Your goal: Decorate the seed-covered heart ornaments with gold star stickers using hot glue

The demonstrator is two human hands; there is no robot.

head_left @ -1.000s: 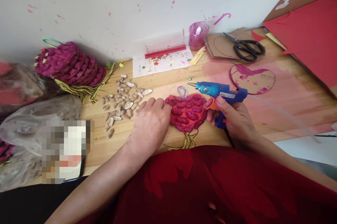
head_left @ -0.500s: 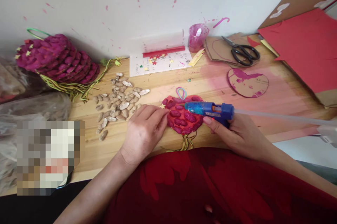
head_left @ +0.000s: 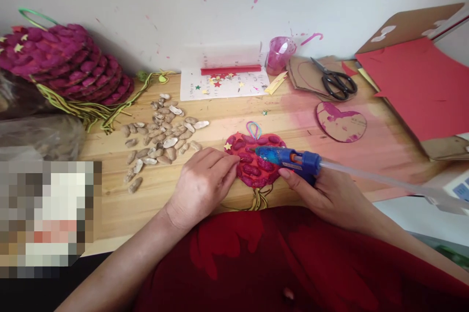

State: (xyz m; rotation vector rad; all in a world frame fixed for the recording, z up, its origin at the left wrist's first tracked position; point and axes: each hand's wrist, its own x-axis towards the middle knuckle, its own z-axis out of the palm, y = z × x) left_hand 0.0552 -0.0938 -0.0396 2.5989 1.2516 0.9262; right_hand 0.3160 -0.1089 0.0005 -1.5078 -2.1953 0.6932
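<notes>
Left hand point(head_left: 205, 182) bunched, right hand point(head_left: 326, 192) curled in a grip, the two apart.
The left forearm point(head_left: 128, 253) slants in from the near left, its wrist point(head_left: 175, 216) almost straight, back of the hand upward, fingers bent and gathered with the tips toward the right. The right forearm point(head_left: 406, 231) reaches in from the near right, its thumb point(head_left: 295, 180) stretched leftward, the other fingers mostly hidden.

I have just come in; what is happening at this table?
The person's right grip holds a glue gun over a lumpy red heart. The left grip is at the heart's left edge; whether it holds anything is unclear. Loose peanuts lie to the left, and scissors rest on cardboard behind.
</notes>
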